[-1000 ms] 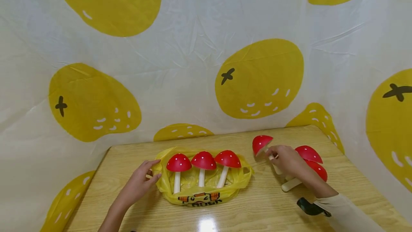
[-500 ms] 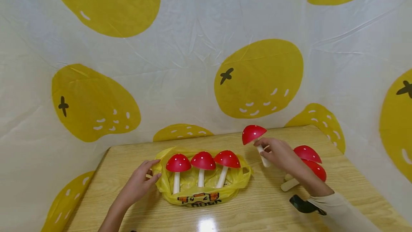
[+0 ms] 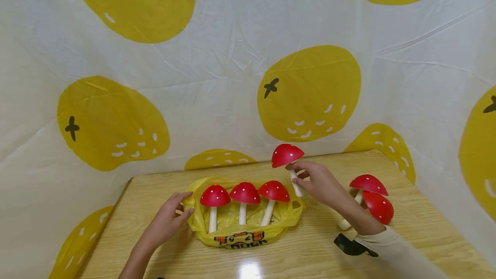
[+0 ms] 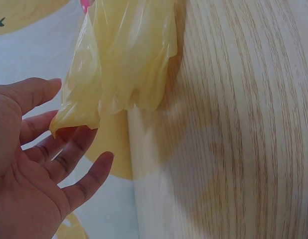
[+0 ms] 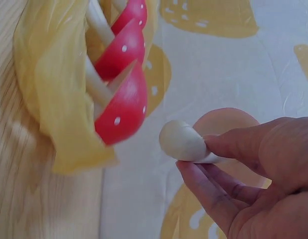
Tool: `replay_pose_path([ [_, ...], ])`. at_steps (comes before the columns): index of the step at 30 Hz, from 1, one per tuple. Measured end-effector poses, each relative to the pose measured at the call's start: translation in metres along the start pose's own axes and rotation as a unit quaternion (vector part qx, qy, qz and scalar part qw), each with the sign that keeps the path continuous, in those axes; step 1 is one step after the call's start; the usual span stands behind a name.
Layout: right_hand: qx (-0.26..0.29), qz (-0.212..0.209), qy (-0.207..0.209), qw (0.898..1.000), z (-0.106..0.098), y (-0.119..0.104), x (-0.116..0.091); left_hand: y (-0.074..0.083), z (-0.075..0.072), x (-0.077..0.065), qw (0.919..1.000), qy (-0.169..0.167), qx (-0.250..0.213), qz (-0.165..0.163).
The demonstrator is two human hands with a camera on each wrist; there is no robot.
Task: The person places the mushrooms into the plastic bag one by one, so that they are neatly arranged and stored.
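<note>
My right hand (image 3: 319,182) pinches the white stem of a toy mushroom (image 3: 287,155) with a red, white-dotted cap, raised at the right end of a yellow plastic bag (image 3: 242,240). In the right wrist view the stem's rounded end (image 5: 182,141) faces the camera, between thumb and fingers. Three similar mushrooms (image 3: 245,193) lie side by side in the bag's opening, caps toward the back. At the bag's left end is my left hand (image 3: 168,218), fingers spread and loosely bent. The left wrist view has a corner of the bag (image 4: 77,112) resting against those fingers, the thumb apart.
Two more red-capped mushrooms (image 3: 377,208) lie on the wooden table (image 3: 310,244) at the right, partly behind my right forearm. A white cloth (image 3: 217,111) printed with yellow fruit hangs behind the table and along its sides. A dark strap (image 3: 354,245) hangs by the right sleeve.
My right hand has lifted the mushroom from the right-hand group and carried it left toward the bag, turning it more upright. The left hand and the bag have stayed in place.
</note>
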State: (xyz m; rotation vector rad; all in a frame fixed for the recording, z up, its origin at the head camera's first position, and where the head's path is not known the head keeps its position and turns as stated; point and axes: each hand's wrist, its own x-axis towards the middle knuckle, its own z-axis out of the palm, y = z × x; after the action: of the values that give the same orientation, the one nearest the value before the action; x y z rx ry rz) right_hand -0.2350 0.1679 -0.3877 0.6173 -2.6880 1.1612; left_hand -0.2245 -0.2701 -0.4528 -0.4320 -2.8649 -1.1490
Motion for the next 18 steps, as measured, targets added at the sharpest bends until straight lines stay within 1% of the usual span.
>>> replay_pose_path([
  [6, 0.036, -0.006, -0.006, 0.999, 0.017, -0.008, 0.008, -0.001, 0.0, 0.0, 1.0, 0.002, 0.001, 0.003],
  [11, 0.065, -0.01, -0.014, 0.998, 0.03, -0.021, 0.013, 0.0, 0.0, 0.0, 1.0, 0.004, 0.0, 0.003],
  [14, 0.084, -0.022, -0.018, 0.996, 0.038, -0.028, 0.016, 0.0, 0.0, 0.001, 1.0, 0.004, 0.0, 0.004],
  [18, 0.105, -0.043, -0.033, 0.993, 0.049, -0.036, 0.02, 0.0, 0.001, 0.002, 1.0, 0.003, 0.0, 0.006],
])
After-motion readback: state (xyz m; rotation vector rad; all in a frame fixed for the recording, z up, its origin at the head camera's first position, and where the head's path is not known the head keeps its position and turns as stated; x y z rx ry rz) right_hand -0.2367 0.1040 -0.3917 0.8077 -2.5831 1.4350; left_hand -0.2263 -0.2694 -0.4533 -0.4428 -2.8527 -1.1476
